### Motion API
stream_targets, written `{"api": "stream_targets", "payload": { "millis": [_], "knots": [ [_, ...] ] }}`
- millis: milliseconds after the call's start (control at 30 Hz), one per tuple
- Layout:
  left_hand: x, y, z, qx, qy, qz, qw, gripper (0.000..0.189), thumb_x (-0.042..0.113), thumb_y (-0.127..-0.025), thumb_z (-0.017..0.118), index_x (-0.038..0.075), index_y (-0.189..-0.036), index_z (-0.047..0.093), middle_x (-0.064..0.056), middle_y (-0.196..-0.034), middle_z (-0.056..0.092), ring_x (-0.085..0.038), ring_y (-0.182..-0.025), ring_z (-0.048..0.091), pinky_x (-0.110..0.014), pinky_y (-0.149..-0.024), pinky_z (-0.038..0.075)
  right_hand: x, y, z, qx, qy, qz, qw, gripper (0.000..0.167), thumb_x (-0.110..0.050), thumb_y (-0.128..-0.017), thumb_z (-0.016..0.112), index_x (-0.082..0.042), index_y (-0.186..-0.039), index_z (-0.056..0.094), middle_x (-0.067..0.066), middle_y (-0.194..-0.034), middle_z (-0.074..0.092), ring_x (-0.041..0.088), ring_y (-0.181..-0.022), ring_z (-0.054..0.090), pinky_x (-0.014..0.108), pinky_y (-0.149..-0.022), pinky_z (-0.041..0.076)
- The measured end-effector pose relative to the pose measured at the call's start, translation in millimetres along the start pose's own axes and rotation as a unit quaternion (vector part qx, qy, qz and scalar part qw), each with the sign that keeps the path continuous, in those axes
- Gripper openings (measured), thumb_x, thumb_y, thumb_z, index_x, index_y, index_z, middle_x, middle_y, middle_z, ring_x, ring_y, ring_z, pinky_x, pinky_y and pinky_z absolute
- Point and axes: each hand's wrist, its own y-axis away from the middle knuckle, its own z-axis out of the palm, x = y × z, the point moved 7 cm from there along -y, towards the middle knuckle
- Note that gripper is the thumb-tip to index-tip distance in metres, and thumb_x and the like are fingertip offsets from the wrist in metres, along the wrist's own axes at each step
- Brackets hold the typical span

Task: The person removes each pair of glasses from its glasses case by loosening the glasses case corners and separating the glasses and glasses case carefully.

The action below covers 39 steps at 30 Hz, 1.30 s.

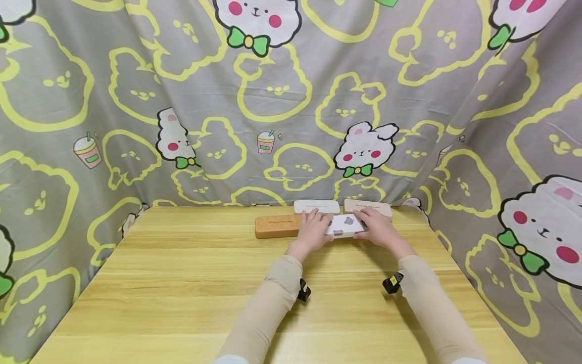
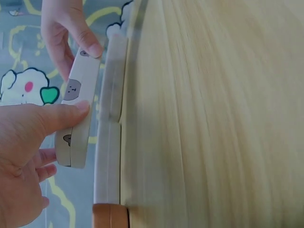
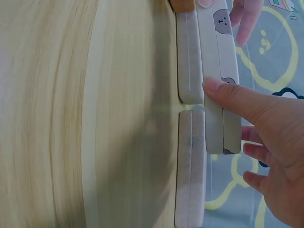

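A white case with grey-brown bear heads printed on it (image 1: 344, 226) is gripped at both ends. My left hand (image 1: 312, 230) holds its left end, the thumb lying along the near side in the left wrist view. At the other end my right hand (image 1: 376, 228) grips it, thumb on the near side and fingers behind in the right wrist view. Both wrist views show the case (image 2: 84, 123) raised off the table, above other cases. An orange-brown case (image 1: 277, 227) lies left of it, partly covered by my left hand.
Behind the held case, at the table's far edge, lie a white case (image 1: 317, 205) and a pale pink-beige case (image 1: 369, 206), side by side. A patterned grey curtain (image 1: 291, 167) hangs behind the wooden table (image 1: 191, 283) and along its sides.
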Motion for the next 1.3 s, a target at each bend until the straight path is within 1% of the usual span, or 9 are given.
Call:
{"api": "stream_targets", "payload": {
  "millis": [167, 267, 600, 733, 867, 1000, 1167, 1300],
  "knots": [
    [8.9, 0.5, -1.7, 0.007, -0.002, 0.009, 0.9999, 0.071, 0.043, -0.087, 0.069, 0.022, -0.149, 0.04, -0.003, -0.147, 0.049, -0.029, -0.147, 0.029, -0.06, -0.12, 0.016, 1, 8.5, -8, 0.012, 0.005, -0.006, 0.9999, 0.08, -0.032, -0.074, 0.084, 0.0, -0.139, 0.051, 0.025, -0.131, 0.055, 0.043, -0.122, 0.051, 0.059, -0.104, 0.04],
    [13.8, 0.5, -1.1, 0.009, 0.004, 0.013, 0.9999, 0.072, 0.043, -0.087, 0.069, 0.022, -0.15, 0.039, -0.003, -0.147, 0.049, -0.029, -0.147, 0.029, -0.06, -0.12, 0.014, 3, 13.3, -12, 0.021, 0.004, -0.009, 0.9997, 0.08, -0.03, -0.072, 0.085, 0.001, -0.138, 0.052, 0.026, -0.129, 0.056, 0.044, -0.121, 0.051, 0.058, -0.104, 0.04],
    [31.4, 3.6, -0.2, 0.009, 0.003, 0.021, 0.9997, 0.074, 0.046, -0.086, 0.069, 0.021, -0.15, 0.039, -0.002, -0.147, 0.049, -0.026, -0.147, 0.03, -0.058, -0.121, 0.012, 12, 30.5, -19, 0.033, 0.003, -0.008, 0.9994, 0.08, -0.028, -0.071, 0.086, 0.002, -0.137, 0.052, 0.023, -0.126, 0.057, 0.041, -0.119, 0.051, 0.057, -0.105, 0.04],
    [38.3, 5.1, 2.5, 0.013, 0.01, 0.024, 0.9996, 0.076, 0.046, -0.085, 0.069, 0.021, -0.15, 0.038, -0.002, -0.148, 0.048, -0.027, -0.146, 0.031, -0.059, -0.121, 0.012, 16, 38.6, -21, 0.037, 0.003, -0.006, 0.9993, 0.08, -0.027, -0.071, 0.086, 0.002, -0.137, 0.052, 0.023, -0.129, 0.056, 0.041, -0.121, 0.051, 0.057, -0.104, 0.04],
    [45.3, 5.7, 5.4, 0.016, 0.016, 0.025, 0.9994, 0.075, 0.046, -0.085, 0.069, 0.022, -0.15, 0.038, -0.001, -0.146, 0.049, -0.025, -0.147, 0.03, -0.058, -0.121, 0.012, 18, 47.2, -23, 0.044, -0.004, -0.006, 0.999, 0.081, -0.026, -0.07, 0.086, 0.002, -0.138, 0.051, 0.025, -0.134, 0.054, 0.043, -0.124, 0.049, 0.06, -0.105, 0.038],
    [53.4, 6.8, 4.9, 0.018, 0.021, 0.028, 0.9992, 0.073, 0.047, -0.085, 0.069, 0.024, -0.149, 0.04, 0.001, -0.143, 0.051, -0.024, -0.147, 0.03, -0.058, -0.121, 0.013, 21, 54.9, -27, 0.048, -0.011, -0.003, 0.9988, 0.082, -0.026, -0.07, 0.086, 0.003, -0.138, 0.051, 0.026, -0.136, 0.052, 0.045, -0.125, 0.048, 0.06, -0.106, 0.037],
    [63.1, 8.4, 5.8, 0.018, 0.025, 0.026, 0.9992, 0.072, 0.046, -0.085, 0.071, 0.024, -0.147, 0.043, 0.001, -0.143, 0.052, -0.026, -0.146, 0.032, -0.058, -0.121, 0.015, 24, 65.0, -32, 0.049, -0.011, 0.004, 0.9987, 0.081, -0.025, -0.069, 0.086, 0.005, -0.136, 0.051, 0.028, -0.137, 0.051, 0.049, -0.126, 0.046, 0.062, -0.106, 0.035],
    [70.8, 9.8, 7.2, 0.018, 0.027, 0.023, 0.9992, 0.072, 0.046, -0.084, 0.072, 0.025, -0.147, 0.043, 0.001, -0.141, 0.053, -0.024, -0.144, 0.035, -0.057, -0.121, 0.017, 27, 72.6, -34, 0.057, -0.014, 0.003, 0.9983, 0.081, -0.024, -0.068, 0.087, 0.006, -0.135, 0.053, 0.03, -0.134, 0.052, 0.05, -0.123, 0.047, 0.063, -0.105, 0.036]
  ]
}}
